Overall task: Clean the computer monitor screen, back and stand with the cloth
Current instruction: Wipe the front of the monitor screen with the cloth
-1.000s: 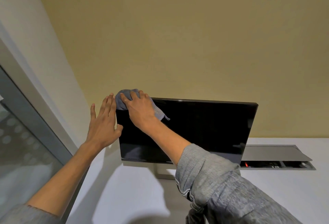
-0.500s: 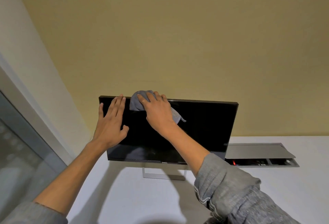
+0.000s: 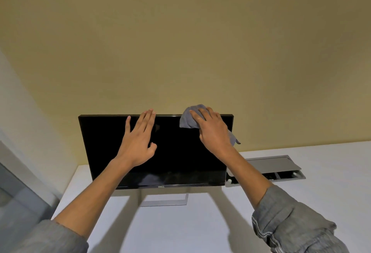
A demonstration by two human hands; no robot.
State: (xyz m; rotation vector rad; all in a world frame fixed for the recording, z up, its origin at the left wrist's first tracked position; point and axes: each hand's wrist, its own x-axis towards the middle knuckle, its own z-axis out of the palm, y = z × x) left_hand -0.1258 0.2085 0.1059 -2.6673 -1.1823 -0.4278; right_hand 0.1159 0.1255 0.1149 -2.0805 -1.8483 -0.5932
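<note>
A black monitor (image 3: 176, 152) with a dark screen stands on a white desk (image 3: 180, 228), held up by a silver frame stand (image 3: 166, 199). My right hand (image 3: 212, 130) presses a grey cloth (image 3: 189, 118) flat against the screen's upper right corner, with part of the cloth hanging out below my wrist. My left hand (image 3: 138, 140) lies flat on the screen near the top middle, fingers straight and reaching the top edge. The monitor's back is hidden.
A grey cable hatch (image 3: 271, 165) with its lid raised is set into the desk right of the monitor. A tan wall (image 3: 180, 52) rises just behind. A glass partition with a grey frame (image 3: 18, 188) borders the desk's left side.
My right hand has slid the cloth along the top of the screen from its left corner to its right corner. My left hand moved from the left edge to the top middle.
</note>
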